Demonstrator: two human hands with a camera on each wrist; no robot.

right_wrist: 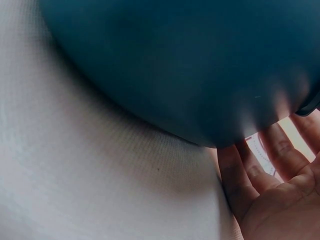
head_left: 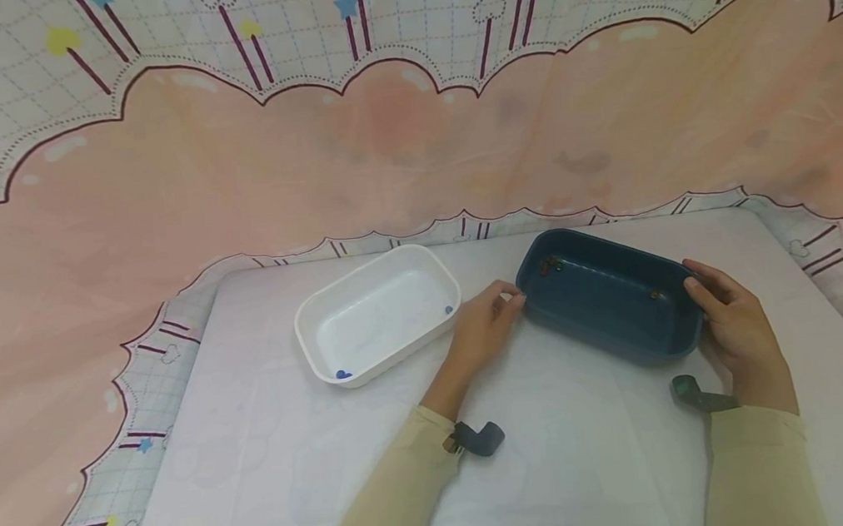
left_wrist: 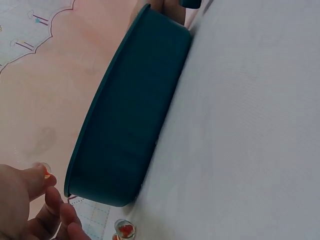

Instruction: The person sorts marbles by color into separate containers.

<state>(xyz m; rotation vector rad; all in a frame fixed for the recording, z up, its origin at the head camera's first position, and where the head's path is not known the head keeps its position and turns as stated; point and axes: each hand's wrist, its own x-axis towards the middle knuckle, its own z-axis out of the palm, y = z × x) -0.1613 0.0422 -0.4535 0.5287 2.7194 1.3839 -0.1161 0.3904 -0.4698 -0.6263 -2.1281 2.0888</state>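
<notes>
My left hand [head_left: 483,324] is between the two trays, near the left end of the dark blue tray [head_left: 601,339]. In the left wrist view its thumb and a fingertip pinch a clear glass marble [left_wrist: 46,169] with orange inside. Below those fingers, beside the tray's end, is another clear marble [left_wrist: 125,229] with red inside, and part of one more shows at the frame's bottom. My right hand [head_left: 739,327] grips the blue tray's right end, thumb at the rim and fingers against the outer wall. Orange-brown marbles [head_left: 546,266] lie in its far left corner, and a yellowish one [head_left: 654,294] farther right.
A white tray [head_left: 308,340] stands left of the blue one. Inside it are blue marbles [head_left: 341,374] at the near left corner and a bluish one [head_left: 449,310] at the right end. White cloth covers the table [head_left: 574,458]; a patterned curtain [head_left: 397,156] hangs behind.
</notes>
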